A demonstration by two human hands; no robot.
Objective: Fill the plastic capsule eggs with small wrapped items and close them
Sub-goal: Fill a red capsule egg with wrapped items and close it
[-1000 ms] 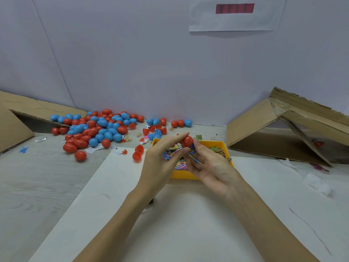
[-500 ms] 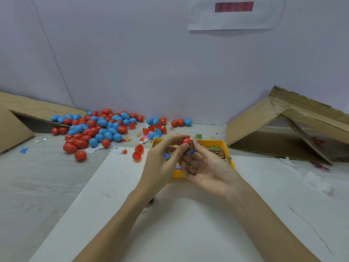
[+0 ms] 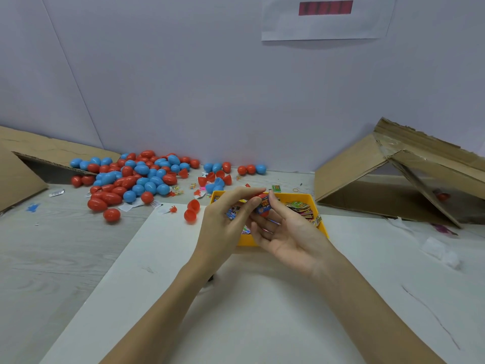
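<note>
Head view, item record: a red capsule egg half (image 3: 263, 197) is pinched by the left hand (image 3: 223, 227) above the yellow tray (image 3: 322, 225), and a small wrapped packet (image 3: 264, 206) is held against it by the right hand (image 3: 288, 232). Compared with half a second ago, the packet is seen drawn closer to the shell; filling is judged under way, closing not yet done. Packet print is blurred and unreadable. Wall sheet (image 3: 325, 19) writing is masked by a red bar.

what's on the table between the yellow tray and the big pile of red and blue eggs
In the head view, an open red egg lies between the yellow tray and the pile, with small scraps beside it.
</note>
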